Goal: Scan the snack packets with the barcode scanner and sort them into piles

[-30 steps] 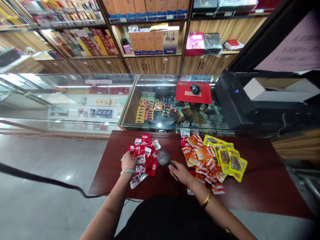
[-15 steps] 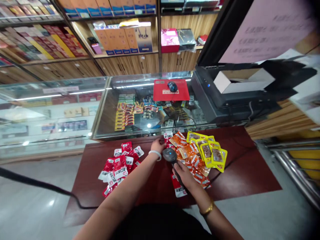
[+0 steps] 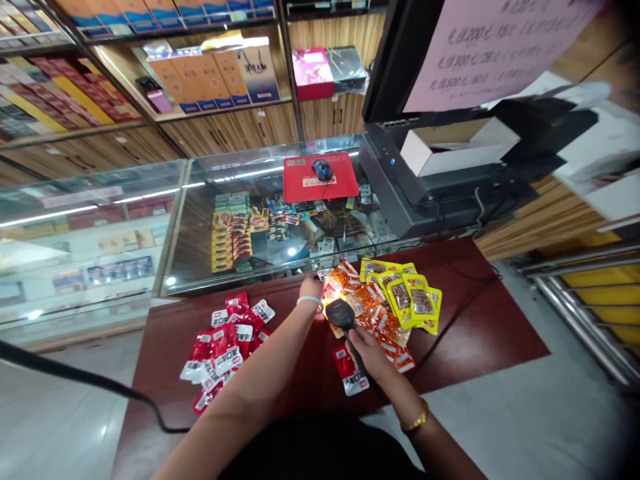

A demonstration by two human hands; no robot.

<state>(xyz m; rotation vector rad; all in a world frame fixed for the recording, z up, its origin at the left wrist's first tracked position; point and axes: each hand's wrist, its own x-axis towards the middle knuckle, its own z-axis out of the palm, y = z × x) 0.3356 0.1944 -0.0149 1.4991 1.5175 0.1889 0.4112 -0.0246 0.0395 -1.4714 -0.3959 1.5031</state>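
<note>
My right hand is wrapped round the handle of a black barcode scanner, whose head points away from me. Bright light from it falls on the packets just beyond. Beside that glow, my left hand is closed at the edge of a red-and-white snack packet, mostly hidden by the hand and glare. Under and right of the scanner lie orange snack packets, with yellow snack packets further right. A single red packet lies below the scanner. Left of my left arm is a pile of red-and-white packets.
The packets lie on a dark red tabletop against a glass display counter. On the glass are a red mouse pad, a computer mouse and a black machine. A black cable crosses at left; metal rails stand right.
The scanner's light now shines on the packets by my left hand. The packet there has shifted beneath the hand. The view has turned slightly right.
</note>
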